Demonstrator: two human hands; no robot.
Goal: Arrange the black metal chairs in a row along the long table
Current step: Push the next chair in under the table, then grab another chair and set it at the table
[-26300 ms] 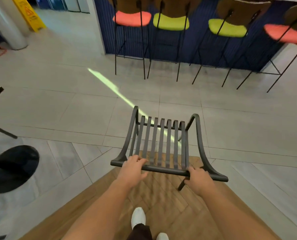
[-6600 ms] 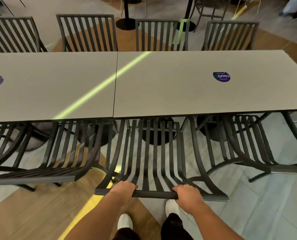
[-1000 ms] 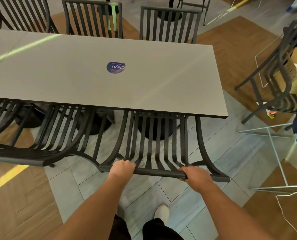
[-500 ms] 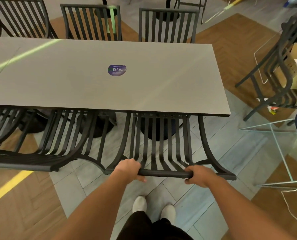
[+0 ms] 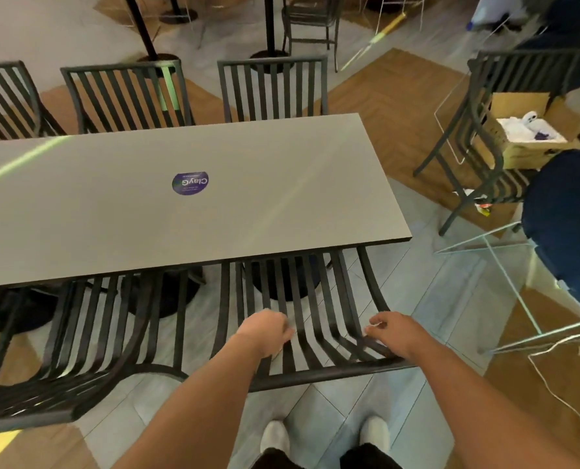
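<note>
Black slatted metal chair (image 5: 315, 313) sits at the near long edge of the long grey table (image 5: 248, 184), by its right end; seat front goes under the tabletop, backrest top rail faces the person. Left hand (image 5: 265, 330) is loosely curled over the backrest slats, above the top rail, gripping nothing. Right hand (image 5: 391, 331) is likewise off the rail, fingers relaxed, near the right end of the backrest; contact with the slats can't be confirmed. Both hands released.

Second black slatted chair (image 5: 89, 336) is just left of it on the same near edge, also tucked under. Three more black slatted chairs (image 5: 271, 88) line the far long edge, backs upright. Round purple sticker (image 5: 190, 183) is mid-tabletop. Another dark chair (image 5: 491, 137) stands well off the table's right end, beside an open cardboard box (image 5: 522, 137). White shoes (image 5: 275, 434) are on the grey floor tiles behind the chair.
</note>
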